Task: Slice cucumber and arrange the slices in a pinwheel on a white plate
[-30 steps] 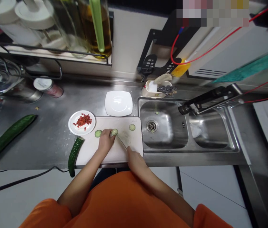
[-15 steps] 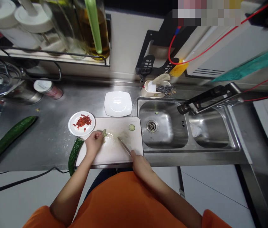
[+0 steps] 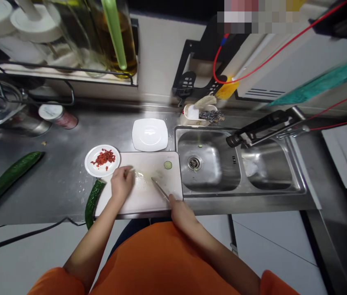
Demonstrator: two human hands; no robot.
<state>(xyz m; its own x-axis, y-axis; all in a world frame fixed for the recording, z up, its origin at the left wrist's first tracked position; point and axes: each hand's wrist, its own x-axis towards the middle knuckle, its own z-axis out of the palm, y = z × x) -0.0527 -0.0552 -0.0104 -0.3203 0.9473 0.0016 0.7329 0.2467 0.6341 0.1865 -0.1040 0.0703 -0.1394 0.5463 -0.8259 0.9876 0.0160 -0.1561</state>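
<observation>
My right hand (image 3: 182,211) is wrapped round the handle of a knife (image 3: 160,189), its blade pointing up and left over the white cutting board (image 3: 149,201). At the board's left part, my left hand (image 3: 122,183) is closed in a pinch on a small pale piece of cucumber, mostly hidden by the fingers. Wet traces shine between the two hands. One round cucumber slice (image 3: 167,164) lies near the board's upper right corner. A cut cucumber (image 3: 93,200) rests against the board's left edge, partly behind my left forearm.
A plate of red pieces (image 3: 89,166) touches the board's upper left corner; a white square plate (image 3: 149,133) stands behind it. A whole cucumber (image 3: 7,180) lies far left. To the right is a double sink (image 3: 219,190) with a black-bodied faucet (image 3: 259,127).
My left hand has turned slightly, and the greenish piece at its fingertips shows less now. The knife stays nearly still. The whole view has shifted a little.
</observation>
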